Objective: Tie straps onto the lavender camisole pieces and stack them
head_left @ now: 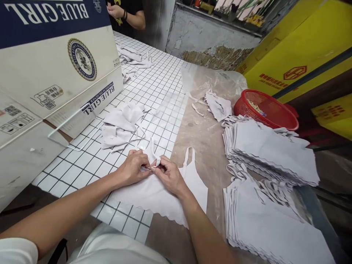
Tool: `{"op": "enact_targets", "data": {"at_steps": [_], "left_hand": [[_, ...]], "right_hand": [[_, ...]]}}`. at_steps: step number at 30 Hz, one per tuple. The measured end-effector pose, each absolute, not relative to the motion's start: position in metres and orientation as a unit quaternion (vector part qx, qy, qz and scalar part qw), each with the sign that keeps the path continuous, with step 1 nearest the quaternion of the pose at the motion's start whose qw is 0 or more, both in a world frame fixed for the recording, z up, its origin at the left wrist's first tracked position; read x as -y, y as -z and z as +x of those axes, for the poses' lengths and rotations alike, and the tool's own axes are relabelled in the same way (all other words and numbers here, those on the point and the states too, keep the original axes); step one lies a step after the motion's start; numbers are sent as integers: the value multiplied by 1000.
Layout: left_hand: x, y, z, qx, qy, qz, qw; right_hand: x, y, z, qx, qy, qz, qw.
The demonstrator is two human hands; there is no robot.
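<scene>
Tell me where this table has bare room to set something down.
The checked tabletop is bare right of the carton, between the far garments and the near crumpled pile. So is a brown strip between the held garment and the stacked garments. Crowded: the right, with those stacks and the red basket, and around the left hand and right hand.

The strapped garment (196, 187) is pale lilac-grey. The desk (158, 82) is partly white with a black grid. The basket (277, 114) is red.
</scene>
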State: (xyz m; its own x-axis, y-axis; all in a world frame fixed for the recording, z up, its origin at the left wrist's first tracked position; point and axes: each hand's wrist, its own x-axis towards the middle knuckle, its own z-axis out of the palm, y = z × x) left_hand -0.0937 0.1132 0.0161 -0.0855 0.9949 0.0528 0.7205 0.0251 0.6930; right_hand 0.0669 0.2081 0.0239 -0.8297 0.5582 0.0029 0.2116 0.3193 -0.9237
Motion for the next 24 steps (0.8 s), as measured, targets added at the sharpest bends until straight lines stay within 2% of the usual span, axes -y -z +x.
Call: {"op": "enact_targets", "data": {"at_steps": [24], "left_hand": [[-114,-18,-95,-668,-294,630,266]], "right_hand": [[-215,-31,75,879,-415,-192,133]]}}
